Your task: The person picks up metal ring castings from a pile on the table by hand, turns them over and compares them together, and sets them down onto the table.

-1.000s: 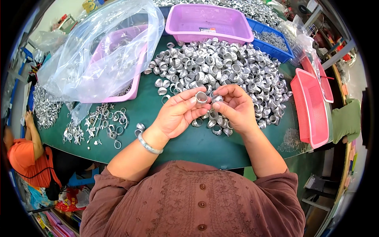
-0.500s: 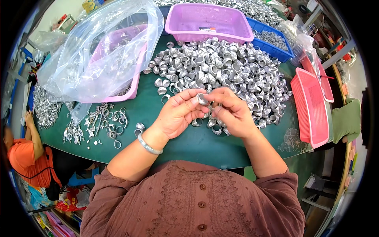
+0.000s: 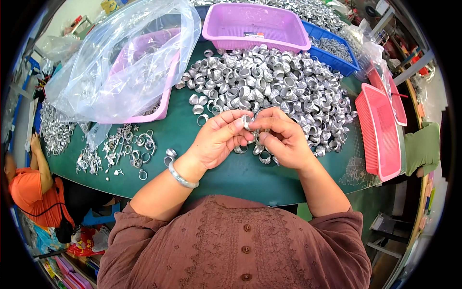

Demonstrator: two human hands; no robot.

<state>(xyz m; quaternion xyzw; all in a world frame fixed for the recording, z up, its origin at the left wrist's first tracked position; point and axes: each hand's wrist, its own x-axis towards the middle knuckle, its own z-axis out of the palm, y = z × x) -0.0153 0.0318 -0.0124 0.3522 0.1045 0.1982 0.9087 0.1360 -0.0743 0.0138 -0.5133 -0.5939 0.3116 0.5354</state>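
Note:
A silver-coloured metal ring (image 3: 247, 122) is pinched between the thumb and fingers of my left hand (image 3: 214, 139). Against its right side press the fingertips of my right hand (image 3: 285, 139), curled with the thumb near the index finger. My fingers cover part of the ring. Just beyond both hands spreads a large heap of similar wide metal rings (image 3: 288, 89) on the green tabletop (image 3: 226, 180). A few loose rings (image 3: 169, 156) lie beside my left wrist, which wears a pale bangle (image 3: 182, 176).
Behind the heap stand a purple basket (image 3: 255, 24) and a blue crate (image 3: 332, 48) of small rings. Clear plastic (image 3: 120, 62) drapes another purple basket at left. Mixed jewellery (image 3: 127, 147) lies nearby. Pink baskets (image 3: 378, 132) stand right. People in orange (image 3: 36, 197) and green (image 3: 423, 147) flank the table.
The ring has turned slightly between my fingertips. Both hands stay in almost the same place, with only small finger movements.

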